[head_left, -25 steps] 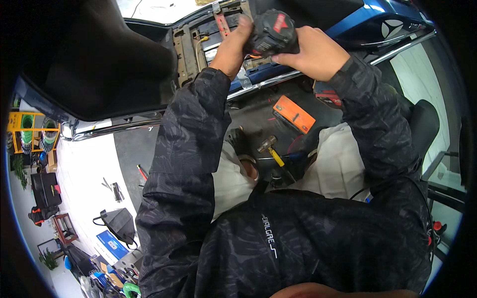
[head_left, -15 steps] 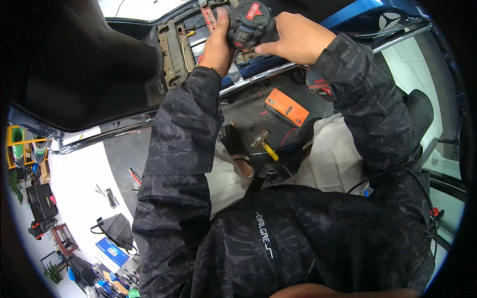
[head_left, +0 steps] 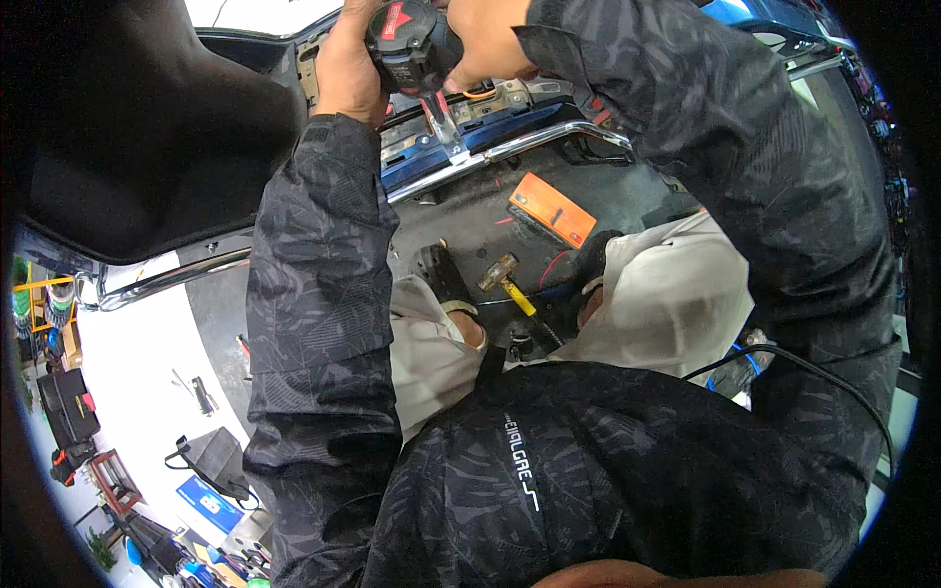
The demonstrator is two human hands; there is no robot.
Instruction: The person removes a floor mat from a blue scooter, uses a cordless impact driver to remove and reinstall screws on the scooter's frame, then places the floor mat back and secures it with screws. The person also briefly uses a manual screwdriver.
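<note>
The left hand (head_left: 345,69) and right hand (head_left: 487,34) flank the drill (head_left: 410,44), above a bracket (head_left: 443,122) on the rail (head_left: 510,147). Below, on the floor (head_left: 470,220), a box (head_left: 551,209) lies right of what seems a hammer (head_left: 505,277).

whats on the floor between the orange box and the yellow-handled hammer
In the head view, only bare dark floor mat with a thin red wire lies between the orange box and the hammer.

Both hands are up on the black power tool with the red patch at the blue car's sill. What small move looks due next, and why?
Probably keep the black power tool with the red patch pressed steady against the metal bracket beneath it. The left hand grips its side, the right hand covers the other, and its lower end sits right above the bracket by the chrome sill strip.
</note>
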